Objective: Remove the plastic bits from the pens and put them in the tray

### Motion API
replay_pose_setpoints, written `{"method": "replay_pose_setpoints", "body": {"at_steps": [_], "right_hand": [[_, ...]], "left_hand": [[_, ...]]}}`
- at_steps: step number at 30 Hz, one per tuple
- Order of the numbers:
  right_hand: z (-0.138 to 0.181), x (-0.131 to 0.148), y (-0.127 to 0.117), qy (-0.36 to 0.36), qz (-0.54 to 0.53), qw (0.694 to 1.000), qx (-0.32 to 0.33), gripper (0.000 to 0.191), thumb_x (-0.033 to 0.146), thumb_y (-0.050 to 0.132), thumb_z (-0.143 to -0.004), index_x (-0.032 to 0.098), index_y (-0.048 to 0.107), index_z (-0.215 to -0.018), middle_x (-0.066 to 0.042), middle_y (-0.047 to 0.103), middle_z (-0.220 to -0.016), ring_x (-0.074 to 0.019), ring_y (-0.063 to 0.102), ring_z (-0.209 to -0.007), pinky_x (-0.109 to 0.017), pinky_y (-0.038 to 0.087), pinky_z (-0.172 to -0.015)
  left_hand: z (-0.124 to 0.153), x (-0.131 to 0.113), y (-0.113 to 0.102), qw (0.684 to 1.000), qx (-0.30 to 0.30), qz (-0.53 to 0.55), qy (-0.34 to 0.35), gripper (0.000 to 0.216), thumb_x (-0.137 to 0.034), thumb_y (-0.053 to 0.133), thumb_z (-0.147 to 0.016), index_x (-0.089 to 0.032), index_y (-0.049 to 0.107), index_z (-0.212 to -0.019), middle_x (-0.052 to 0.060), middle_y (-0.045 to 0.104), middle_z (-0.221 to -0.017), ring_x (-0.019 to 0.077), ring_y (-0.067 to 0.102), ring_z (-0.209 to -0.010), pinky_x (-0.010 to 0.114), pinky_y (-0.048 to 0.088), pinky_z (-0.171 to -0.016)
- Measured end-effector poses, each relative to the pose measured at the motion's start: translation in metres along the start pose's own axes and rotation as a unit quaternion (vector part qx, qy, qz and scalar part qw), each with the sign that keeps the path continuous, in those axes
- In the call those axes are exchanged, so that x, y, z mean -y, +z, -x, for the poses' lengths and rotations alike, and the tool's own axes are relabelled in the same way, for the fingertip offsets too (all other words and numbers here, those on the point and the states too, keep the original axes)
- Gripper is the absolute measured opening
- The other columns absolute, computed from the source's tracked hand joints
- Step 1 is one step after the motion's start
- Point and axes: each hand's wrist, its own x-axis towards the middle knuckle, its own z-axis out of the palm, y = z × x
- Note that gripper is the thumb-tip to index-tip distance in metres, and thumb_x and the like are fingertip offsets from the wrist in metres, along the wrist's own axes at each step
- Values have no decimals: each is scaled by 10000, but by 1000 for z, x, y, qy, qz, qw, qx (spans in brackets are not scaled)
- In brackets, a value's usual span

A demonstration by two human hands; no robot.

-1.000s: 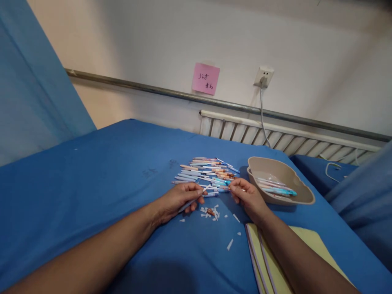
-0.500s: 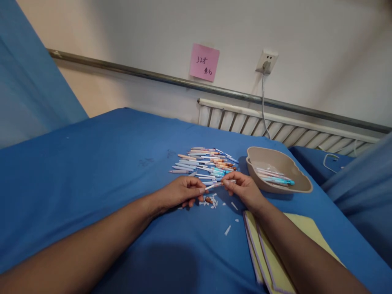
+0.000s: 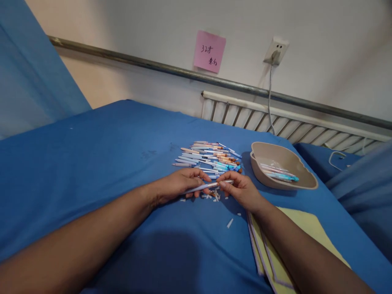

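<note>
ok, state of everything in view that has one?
Left hand: holding pale barrel
Right hand: holding slim piece
Pale barrel: tilted; joined to slim piece or not, can't tell
Loose pens: spread on blue sheet
White bits: scattered
Tan tray: upright, lidless, more pens inside
Yellow cloth: folded
Plug: in socket
Pink note: stuck to wall

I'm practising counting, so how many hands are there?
2: the left hand, its grip on a pale pen, and the right hand near the pen's other end. No others show.
</note>
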Motion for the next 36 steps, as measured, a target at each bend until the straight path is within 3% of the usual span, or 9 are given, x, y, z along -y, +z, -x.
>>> {"method": "replay_pose_setpoints", "body": {"at_steps": [9, 36], "right_hand": [[0, -1, -2, -18, -19, 1000, 6, 242, 403, 659, -771, 189, 639, -882, 16, 585, -678, -99, 520, -553, -229, 420, -528], [2, 0, 0, -15, -7, 1000, 21, 230, 419, 614, -805, 206, 585, -887, 18, 568, -699, -111, 520, -589, -237, 413, -560]], "left_hand": [[-3, 6, -3, 999, -37, -6, 21, 288, -307, 714, -719, -141, 591, -919, -25, 601, -636, 78, 529, -535, 181, 358, -479], [-5, 12, -6, 998, -49, 33, 16, 345, -344, 722, -726, -137, 565, -953, -1, 638, -620, 85, 547, -491, 187, 384, -467]]}}
